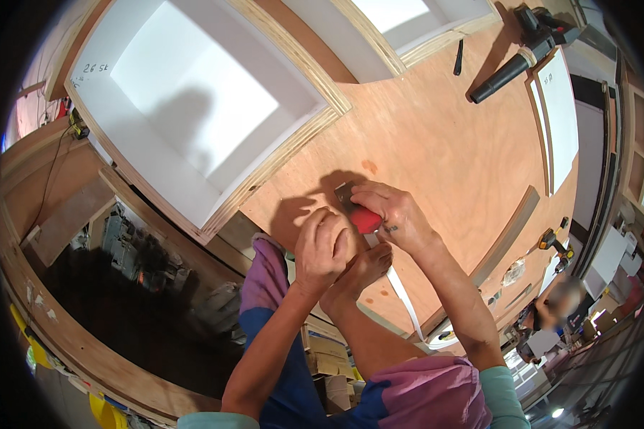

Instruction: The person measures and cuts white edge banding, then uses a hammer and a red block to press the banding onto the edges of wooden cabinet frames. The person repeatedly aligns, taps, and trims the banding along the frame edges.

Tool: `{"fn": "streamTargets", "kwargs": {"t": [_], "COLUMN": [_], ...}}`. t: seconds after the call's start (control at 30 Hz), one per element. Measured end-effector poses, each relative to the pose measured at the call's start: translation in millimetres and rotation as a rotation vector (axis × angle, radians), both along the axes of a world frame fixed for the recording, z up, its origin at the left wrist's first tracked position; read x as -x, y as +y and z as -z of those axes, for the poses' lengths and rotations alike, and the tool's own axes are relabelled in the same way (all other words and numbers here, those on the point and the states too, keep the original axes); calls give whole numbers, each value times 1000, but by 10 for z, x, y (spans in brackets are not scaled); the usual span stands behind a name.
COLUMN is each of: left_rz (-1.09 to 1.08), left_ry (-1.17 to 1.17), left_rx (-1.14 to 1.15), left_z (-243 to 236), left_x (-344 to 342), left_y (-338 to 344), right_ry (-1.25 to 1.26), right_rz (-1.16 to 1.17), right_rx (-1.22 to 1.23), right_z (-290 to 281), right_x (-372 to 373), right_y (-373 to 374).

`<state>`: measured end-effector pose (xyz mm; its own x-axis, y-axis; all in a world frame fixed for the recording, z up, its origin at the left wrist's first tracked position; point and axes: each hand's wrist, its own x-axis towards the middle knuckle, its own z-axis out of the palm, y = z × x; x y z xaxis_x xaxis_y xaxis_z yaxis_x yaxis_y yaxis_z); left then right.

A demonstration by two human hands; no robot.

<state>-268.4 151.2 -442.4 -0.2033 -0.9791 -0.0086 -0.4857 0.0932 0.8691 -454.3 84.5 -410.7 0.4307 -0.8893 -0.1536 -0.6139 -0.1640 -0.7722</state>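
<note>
My right hand (397,218) grips a tool with a red body (365,218) and a dark metal head (345,191) over the plywood sheet (451,157). Just left of it, my left hand (320,250) has its fingers curled; whatever they may hold is hidden. Below both hands my bare foot (361,275) rests on the plywood. A narrow white strip (404,297) runs from under the tool, past my foot, down toward the lower right.
White-lined plywood boxes (222,207) stand at upper left. A blower (508,71) and dark slim tool (458,57) lie at upper right. White panels (558,121), a wooden batten (497,250) and a drill (554,243) are rightward, with another person (551,307) beyond. A dark opening is left.
</note>
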Motion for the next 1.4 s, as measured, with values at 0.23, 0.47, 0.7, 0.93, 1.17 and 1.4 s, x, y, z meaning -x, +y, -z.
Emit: {"fn": "streamTargets", "kwargs": {"t": [0.23,0.47,0.7,0.93,1.17,1.4], "left_rz": [298,413,468,398,470,461], "left_ry": [186,109,60,199,92,102], "left_rx": [-6,-163,-187,-309,-106,-230], "left_z": [-353,-382,-258,-140,-180,-182], "left_x": [56,199,102,-127,-48,2], "left_y": [-645,-872,-718,-643,-807,-791], "right_ry": [36,-64,307,952,1092,1237], "right_rz": [-8,155,1100,1837,1617,1512], "right_rx": [10,41,120,-569,-453,-455], "right_z": [38,319,416,819,862,647], "right_x": [-56,-39,658,2313,2419,2330], "right_y": [28,208,1507,4015,4913,5145]}}
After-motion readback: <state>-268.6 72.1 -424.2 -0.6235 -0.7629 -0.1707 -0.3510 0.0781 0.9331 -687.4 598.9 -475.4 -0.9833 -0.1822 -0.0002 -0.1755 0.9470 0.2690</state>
